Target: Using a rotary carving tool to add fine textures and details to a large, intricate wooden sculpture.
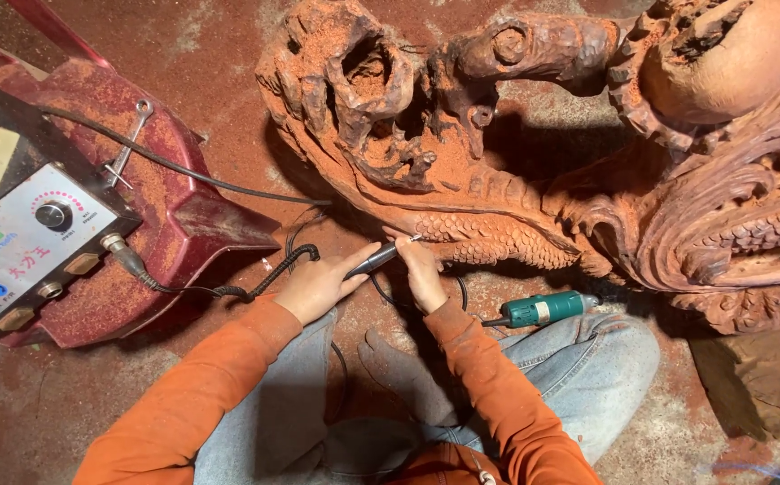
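The left hand (318,286) grips a dark carving handpiece (374,260), its tip at the scaled edge of the wood carving (498,235). The right hand (423,274) closes around the tip. Behind them, a green tool (543,308) crowds the floor (192,54).

Dusty red floor (210,54), wood carving (534,180), green grinder (543,309)

Rust and red all over, with one flash of teal

The wood carving (534,171) glows reddish-brown, fish-scale pattern cut along its lower edge, orange dust caked in its hollows. Below the carving, the handpiece (374,259) shows dark grey with a silver tip, and both sleeves (228,377) are bright orange over pale blue jeans (587,359). Just under the carving's scales, a teal-green tool (543,308) with a white band. Left of the carving, a dusty red stool (166,198) carries a grey-and-black control box (26,242) with blue buttons and a black coiled cable (255,278). The floor (49,413) is red-brown.
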